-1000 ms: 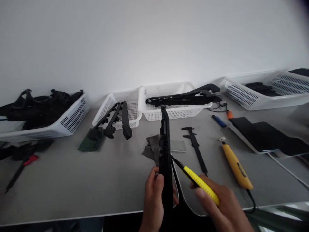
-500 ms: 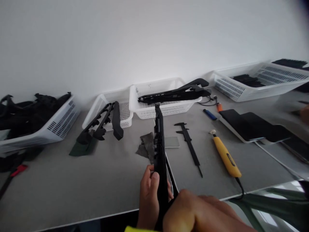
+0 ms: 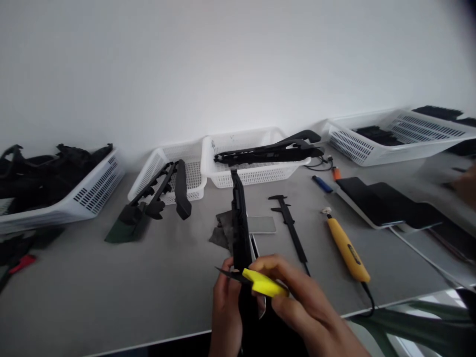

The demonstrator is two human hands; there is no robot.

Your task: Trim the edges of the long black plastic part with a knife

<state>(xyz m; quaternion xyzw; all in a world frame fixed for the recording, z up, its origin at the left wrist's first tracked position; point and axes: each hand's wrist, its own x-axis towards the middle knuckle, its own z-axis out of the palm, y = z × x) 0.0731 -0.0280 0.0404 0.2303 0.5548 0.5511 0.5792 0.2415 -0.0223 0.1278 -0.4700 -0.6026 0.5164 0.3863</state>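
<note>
Just in front of the grey cloth, her left hand grips the long black part upright, its length running away from her, while her right hand pinches a yellow knife crosswise, blade pointing left.

1. The black part's lower end was hidden behind the right hand.
2. A blurred hand was cut off at the right edge.
3. The left basket ran off frame.
</note>
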